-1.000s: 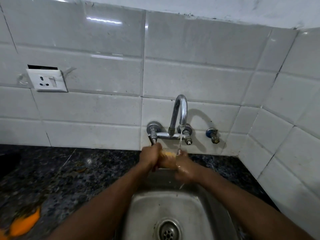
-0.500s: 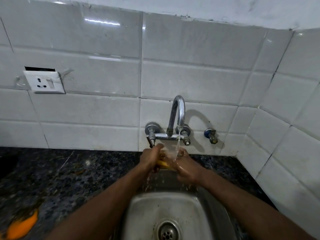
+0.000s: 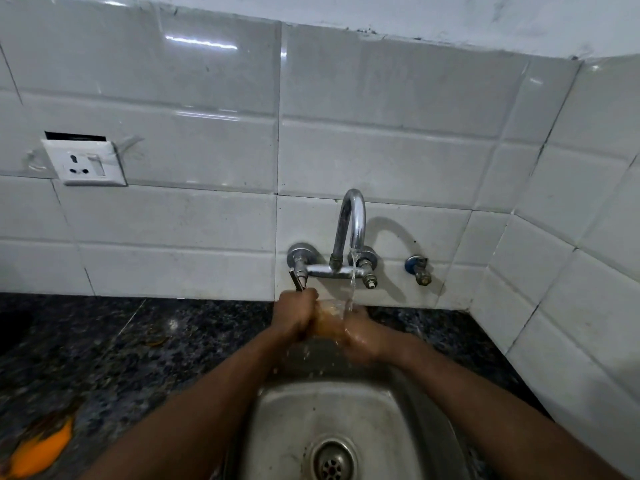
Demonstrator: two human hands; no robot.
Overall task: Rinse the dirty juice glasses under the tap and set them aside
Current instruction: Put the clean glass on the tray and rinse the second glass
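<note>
A clear juice glass (image 3: pixel 329 315) with an orange tint sits between both hands under the running stream from the chrome tap (image 3: pixel 351 233). My left hand (image 3: pixel 296 315) grips the glass from its left side, fingers curled round it. My right hand (image 3: pixel 360 336), wet, holds it from the right, and water falls onto it and the glass. Most of the glass is hidden by the hands. Both are above the back edge of the steel sink (image 3: pixel 277 427).
A dark speckled counter (image 3: pixel 121 358) runs left of the sink, with an orange patch (image 3: pixel 38 452) at its near-left corner. White tiled walls close the back and right. A socket (image 3: pixel 85 162) is on the wall, and a small valve (image 3: pixel 419 270) right of the tap.
The hands stay under the stream, turning the glass slightly. The orange colour in the glass has faded. The view has shifted a little.
</note>
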